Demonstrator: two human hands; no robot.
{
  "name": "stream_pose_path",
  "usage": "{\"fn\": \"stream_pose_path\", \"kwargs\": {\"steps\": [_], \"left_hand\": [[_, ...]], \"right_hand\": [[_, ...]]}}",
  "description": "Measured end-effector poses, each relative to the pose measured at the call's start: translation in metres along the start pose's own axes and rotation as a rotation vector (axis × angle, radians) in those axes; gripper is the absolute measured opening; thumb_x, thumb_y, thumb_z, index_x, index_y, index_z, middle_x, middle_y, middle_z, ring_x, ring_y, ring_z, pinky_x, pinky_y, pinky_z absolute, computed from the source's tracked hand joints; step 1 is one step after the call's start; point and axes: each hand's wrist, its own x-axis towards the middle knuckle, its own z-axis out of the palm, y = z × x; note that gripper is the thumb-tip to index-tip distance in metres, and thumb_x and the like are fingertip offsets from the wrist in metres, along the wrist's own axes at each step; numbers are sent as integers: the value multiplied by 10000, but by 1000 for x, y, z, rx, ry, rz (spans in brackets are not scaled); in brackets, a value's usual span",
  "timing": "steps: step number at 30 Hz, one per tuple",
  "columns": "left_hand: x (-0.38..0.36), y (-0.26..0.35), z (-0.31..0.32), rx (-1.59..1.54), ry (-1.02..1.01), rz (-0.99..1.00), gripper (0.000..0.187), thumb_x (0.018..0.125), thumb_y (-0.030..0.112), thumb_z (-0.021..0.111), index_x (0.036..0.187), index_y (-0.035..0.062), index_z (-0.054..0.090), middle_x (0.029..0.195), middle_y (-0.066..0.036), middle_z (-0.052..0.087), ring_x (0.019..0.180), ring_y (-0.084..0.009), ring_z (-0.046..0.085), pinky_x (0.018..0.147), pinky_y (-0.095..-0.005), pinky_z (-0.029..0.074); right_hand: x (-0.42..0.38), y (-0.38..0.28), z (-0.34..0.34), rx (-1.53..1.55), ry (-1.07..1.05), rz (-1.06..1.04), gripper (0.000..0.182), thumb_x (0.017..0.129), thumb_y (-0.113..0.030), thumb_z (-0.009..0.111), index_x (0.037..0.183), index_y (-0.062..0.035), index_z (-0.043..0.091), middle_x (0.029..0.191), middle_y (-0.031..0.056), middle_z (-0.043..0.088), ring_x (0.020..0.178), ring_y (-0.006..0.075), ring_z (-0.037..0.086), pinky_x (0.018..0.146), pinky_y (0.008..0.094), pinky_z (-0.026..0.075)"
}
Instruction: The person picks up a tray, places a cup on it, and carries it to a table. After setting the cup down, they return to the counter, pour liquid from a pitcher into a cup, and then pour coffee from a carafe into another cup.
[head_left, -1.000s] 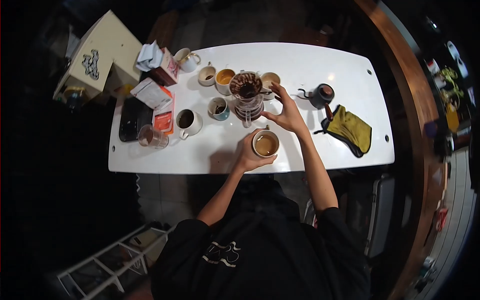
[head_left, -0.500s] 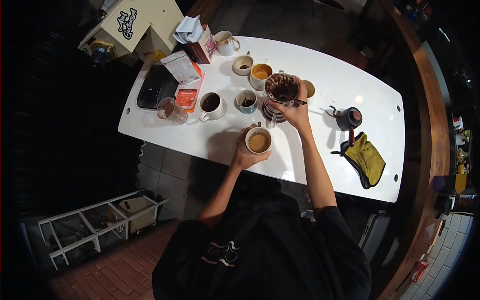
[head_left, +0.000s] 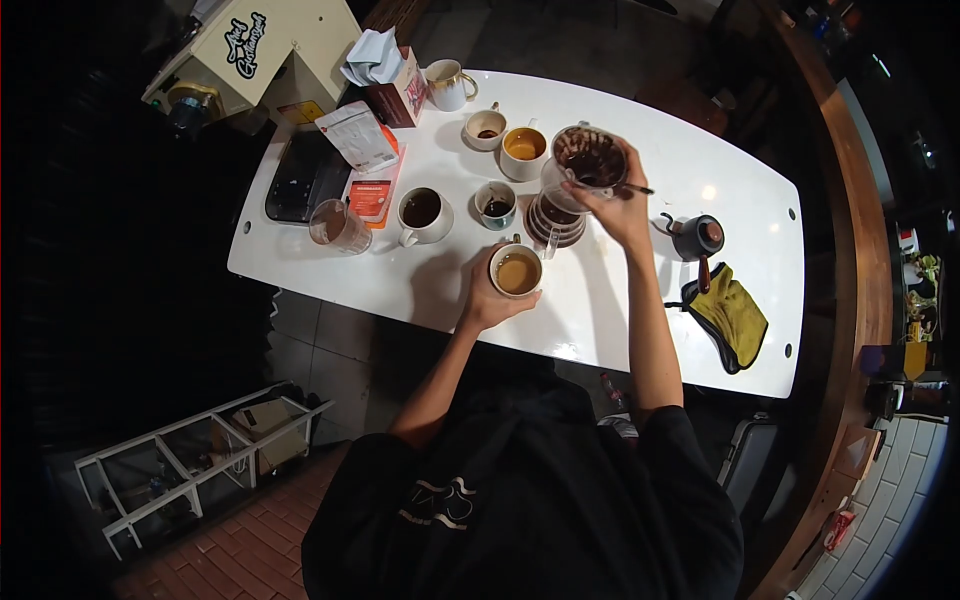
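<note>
My left hand (head_left: 486, 300) is wrapped round a cup of milky brown coffee (head_left: 517, 271) at the table's near edge. Higher and to the right, my right hand (head_left: 622, 208) grips a clear coffee dripper (head_left: 590, 160), tilted, with dark wet grounds inside. A thin dark handle (head_left: 638, 188) sticks out beside my right fingers; what it belongs to is hidden. Just below the dripper stands a glass coffee server (head_left: 556, 228) with brown liquid in it. A small cup with dark residue (head_left: 495, 206) is left of the server, and a cup with an orange-brown inside (head_left: 524, 152) is behind it.
On the white table (head_left: 640, 330) stand a mug of black coffee (head_left: 425, 213), a tipped-looking glass (head_left: 340, 228), coffee bags (head_left: 360, 140), a black scale (head_left: 300, 185) and a white mug (head_left: 448, 86). To the right are a gooseneck kettle (head_left: 697, 237) and a yellow-green cloth (head_left: 732, 318).
My right hand has moved right with the dripper, tilting it and uncovering more of the server. The left hand keeps its hold on the cup, which has risen slightly in view.
</note>
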Motion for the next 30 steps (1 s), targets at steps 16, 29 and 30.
{"fn": "stream_pose_path", "kwargs": {"steps": [16,29,30], "left_hand": [[7,6,-4,-89,26,-104,549,580,163,860,1047,32,602,983,-71,654,887,-156,630,825,-322,510],[8,-7,-7,-108,-20,-119,656,583,151,855,1138,1,539,1013,-89,642,935,-164,624,856,-314,503],[7,-8,-6,-108,-15,-110,656,580,155,856,1135,0,542,1011,-90,643,933,-166,625,855,-314,504]], "right_hand": [[15,62,-44,-119,33,52,815,631,-155,882,1243,21,373,1149,152,590,1044,218,613,901,322,521],[-39,55,-45,-343,258,187,713,730,-184,824,1260,50,407,1095,165,588,991,230,609,868,330,511],[-52,53,-46,-301,305,386,542,785,-173,786,1193,50,510,998,135,634,920,192,620,842,310,504]]}}
